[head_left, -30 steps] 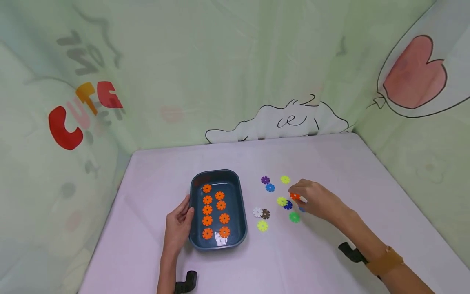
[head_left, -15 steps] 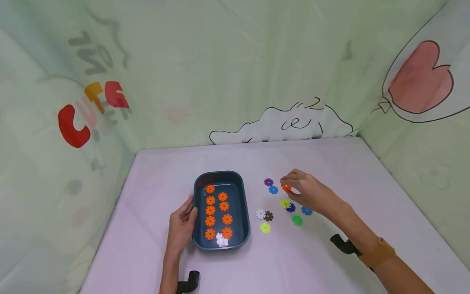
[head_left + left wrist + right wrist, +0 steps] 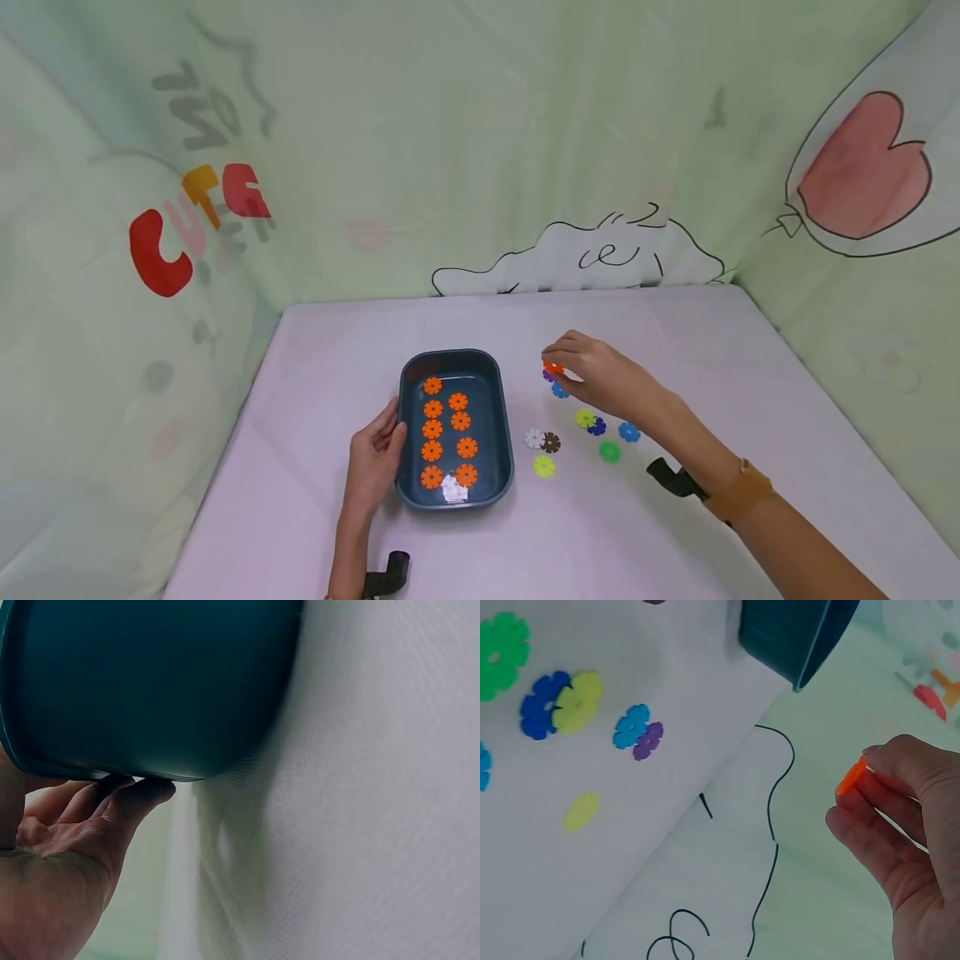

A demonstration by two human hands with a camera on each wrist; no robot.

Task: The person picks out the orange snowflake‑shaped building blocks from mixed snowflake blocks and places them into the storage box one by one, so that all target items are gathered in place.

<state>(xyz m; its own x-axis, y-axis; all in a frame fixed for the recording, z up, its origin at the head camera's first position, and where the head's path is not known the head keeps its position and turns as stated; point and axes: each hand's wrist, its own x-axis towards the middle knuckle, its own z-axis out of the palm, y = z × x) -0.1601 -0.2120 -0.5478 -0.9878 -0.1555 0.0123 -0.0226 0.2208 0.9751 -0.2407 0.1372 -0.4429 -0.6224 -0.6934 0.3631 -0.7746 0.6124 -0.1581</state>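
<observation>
My right hand (image 3: pixel 603 375) pinches an orange snowflake disc (image 3: pixel 553 367) between thumb and fingers, raised above the table; in the right wrist view the orange disc (image 3: pixel 851 777) shows nearly edge-on. In the head view it overlaps a purple disc (image 3: pixel 548 376) beside a light blue disc (image 3: pixel 560 390). My left hand (image 3: pixel 372 458) grips the left side of a dark blue tray (image 3: pixel 496 450), with the thumb at the rim. Seen from the left wrist, the fingers lie against the tray's outer wall (image 3: pixel 150 690). Several orange discs (image 3: pixel 432 429) lie in two columns inside the tray.
Right of the tray, on the pale table (image 3: pixel 600 533), lie a white disc (image 3: pixel 534 438), a brown disc (image 3: pixel 552 442), a green disc (image 3: pixel 610 452), a dark blue disc (image 3: pixel 597 427) and several yellow discs (image 3: pixel 544 466). A printed curtain (image 3: pixel 465 150) encloses the table.
My right hand has lifted the orange disc and carried it left and away from me, past the yellow discs toward the tray. The left hand keeps its hold on the tray.
</observation>
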